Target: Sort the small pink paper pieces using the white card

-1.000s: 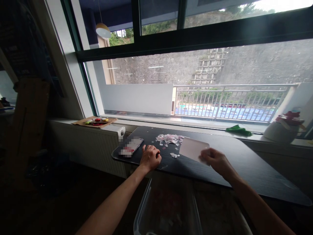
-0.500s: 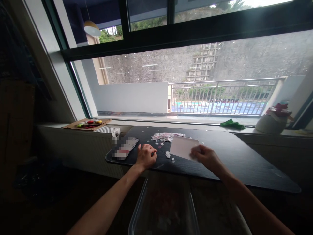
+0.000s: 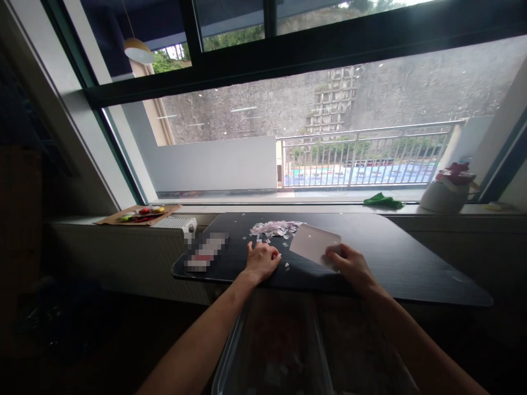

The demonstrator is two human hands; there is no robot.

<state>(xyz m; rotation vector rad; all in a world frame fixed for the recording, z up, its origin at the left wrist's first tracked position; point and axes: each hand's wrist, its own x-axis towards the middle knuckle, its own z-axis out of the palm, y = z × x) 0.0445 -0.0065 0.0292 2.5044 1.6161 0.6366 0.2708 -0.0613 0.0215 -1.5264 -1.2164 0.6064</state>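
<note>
A flat pale card (image 3: 315,242) with rounded corners is pinched at its lower right corner by my right hand (image 3: 349,266). The card is tilted above the dark tabletop, beside a loose pile of small white and pinkish paper scraps (image 3: 275,228). My left hand (image 3: 263,262) rests low at the table's near side, fingers curled and closed at some paper scraps (image 3: 280,255), which show white at the fingertips. A few more scraps lie between my two hands.
The black table (image 3: 395,263) stands against the window sill. A blurred-out flat object (image 3: 207,252) lies at its left end. Below the near edge is a clear plastic bin (image 3: 230,351) with scraps inside. A green cloth (image 3: 382,201) and a whitish figure (image 3: 447,192) sit on the sill.
My left hand has moved right, onto the small scraps near the table's front edge, and its fingers have curled. The card in my right hand has tilted and shifted slightly right.
</note>
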